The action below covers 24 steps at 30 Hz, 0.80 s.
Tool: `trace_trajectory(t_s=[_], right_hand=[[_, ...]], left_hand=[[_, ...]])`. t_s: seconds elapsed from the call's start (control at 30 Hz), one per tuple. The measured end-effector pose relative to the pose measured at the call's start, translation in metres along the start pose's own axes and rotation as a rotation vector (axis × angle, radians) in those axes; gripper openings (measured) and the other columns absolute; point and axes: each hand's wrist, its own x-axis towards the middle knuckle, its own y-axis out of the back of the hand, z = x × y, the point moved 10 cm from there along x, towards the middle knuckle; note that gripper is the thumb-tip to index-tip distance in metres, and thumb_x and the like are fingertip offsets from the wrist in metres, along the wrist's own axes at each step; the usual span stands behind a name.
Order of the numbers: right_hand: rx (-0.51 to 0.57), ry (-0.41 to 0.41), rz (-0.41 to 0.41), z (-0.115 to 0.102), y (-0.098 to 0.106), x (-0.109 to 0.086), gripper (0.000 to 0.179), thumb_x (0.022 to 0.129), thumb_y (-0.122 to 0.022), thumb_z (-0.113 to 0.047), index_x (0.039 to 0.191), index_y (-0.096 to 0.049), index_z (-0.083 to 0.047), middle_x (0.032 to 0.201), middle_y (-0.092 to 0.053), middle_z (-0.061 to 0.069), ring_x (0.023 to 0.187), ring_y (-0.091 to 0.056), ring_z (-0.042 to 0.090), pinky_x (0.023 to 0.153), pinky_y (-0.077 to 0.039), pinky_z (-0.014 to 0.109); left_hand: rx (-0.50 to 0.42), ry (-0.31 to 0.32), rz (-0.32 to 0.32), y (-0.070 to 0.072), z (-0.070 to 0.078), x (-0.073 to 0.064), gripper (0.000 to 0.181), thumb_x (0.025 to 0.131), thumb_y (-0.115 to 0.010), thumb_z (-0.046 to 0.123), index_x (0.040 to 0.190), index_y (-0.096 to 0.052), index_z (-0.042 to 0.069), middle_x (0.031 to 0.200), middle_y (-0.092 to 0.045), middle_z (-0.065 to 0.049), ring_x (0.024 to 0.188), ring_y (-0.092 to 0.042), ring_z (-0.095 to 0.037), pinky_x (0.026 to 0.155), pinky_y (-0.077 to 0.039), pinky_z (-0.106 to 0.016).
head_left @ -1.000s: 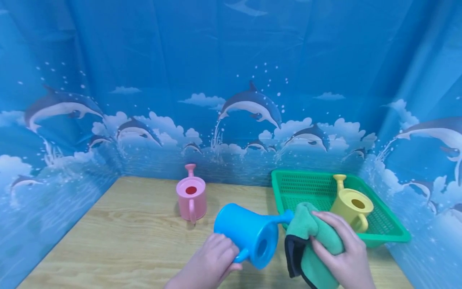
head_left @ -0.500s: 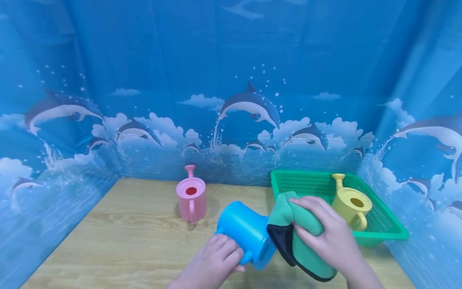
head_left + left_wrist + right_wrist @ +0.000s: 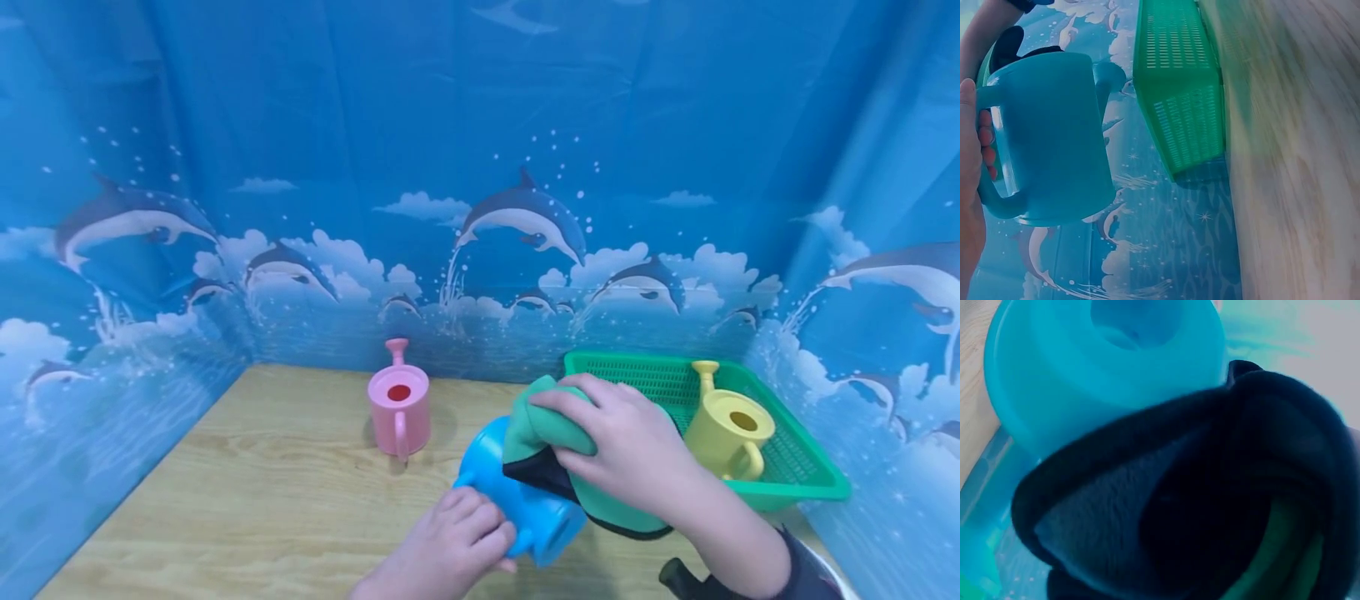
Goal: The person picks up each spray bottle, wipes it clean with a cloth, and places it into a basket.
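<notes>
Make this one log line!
left hand: holds blue can; right hand: holds cloth at it; pink can: on table; yellow can: in basket

head: bright, curtain (image 3: 480,150) sheen | left wrist: dim | right wrist: blurred, cloth (image 3: 1185,494) dark

Blue watering can (image 3: 1054,140), left of the green basket (image 3: 787,497): no lettering was legible.
Cloth (image 3: 537,427), left of the basket: no label was legible.
Pink can (image 3: 386,429), farther left of the basket: nothing was legible.
Yellow can (image 3: 718,437), in the basket: no number was legible.
Backdrop (image 3: 480,100), behind the basket: no words were legible.
</notes>
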Motion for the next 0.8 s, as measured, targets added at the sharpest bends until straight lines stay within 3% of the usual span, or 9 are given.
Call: trace_trajectory(t_s=[0.17, 0.33, 0.53, 0.67, 0.8], right_hand=[[-0.022, 0.084, -0.098, -0.016, -0.014, 0.008, 0.046, 0.075, -0.081, -0.026, 0.118, -0.065, -0.026, 0.109, -0.066, 0.0, 0.092, -0.064, 0.017, 0.07, -0.051, 0.035], [-0.025, 0.123, -0.223, -0.023, -0.025, 0.005, 0.043, 0.077, -0.079, -0.03, 0.118, -0.066, -0.026, 0.107, -0.065, 0.0, 0.092, -0.063, 0.017, 0.072, -0.051, 0.035], [-0.027, 0.112, -0.33, -0.023, -0.018, -0.005, 0.045, 0.077, -0.079, -0.029, 0.119, -0.065, -0.028, 0.106, -0.063, -0.003, 0.091, -0.062, 0.016, 0.075, -0.051, 0.037], [-0.046, 0.123, -0.337, -0.024, -0.011, -0.008, 0.044, 0.076, -0.08, -0.03, 0.118, -0.066, -0.028, 0.106, -0.063, -0.003, 0.09, -0.062, 0.016, 0.076, -0.052, 0.038], [-0.079, 0.13, -0.287, -0.028, -0.012, -0.003, 0.045, 0.076, -0.081, -0.03, 0.118, -0.066, -0.026, 0.103, -0.063, -0.001, 0.087, -0.062, 0.017, 0.073, -0.051, 0.037]], left_hand=[[0.061, -0.074, 0.089, 0.009, 0.008, 0.003, 0.032, 0.104, -0.04, 0.037, 0.094, -0.062, 0.015, 0.085, -0.052, 0.006, 0.083, -0.049, -0.008, 0.081, -0.039, -0.021], [0.058, -0.066, 0.092, 0.011, 0.007, 0.003, 0.033, 0.104, -0.04, 0.038, 0.094, -0.062, 0.015, 0.085, -0.053, 0.006, 0.083, -0.049, -0.008, 0.081, -0.039, -0.021], [0.048, -0.033, 0.088, 0.013, 0.002, 0.001, 0.033, 0.103, -0.041, 0.037, 0.093, -0.062, 0.015, 0.083, -0.051, 0.006, 0.08, -0.048, -0.008, 0.08, -0.039, -0.022], [0.02, -0.017, 0.072, 0.013, 0.004, 0.0, 0.032, 0.102, -0.042, 0.038, 0.095, -0.062, 0.014, 0.083, -0.05, 0.006, 0.082, -0.048, -0.008, 0.082, -0.038, -0.021], [0.018, -0.041, 0.103, 0.014, 0.008, 0.002, 0.031, 0.103, -0.043, 0.037, 0.095, -0.062, 0.013, 0.083, -0.049, 0.005, 0.082, -0.047, -0.009, 0.081, -0.036, -0.022]])
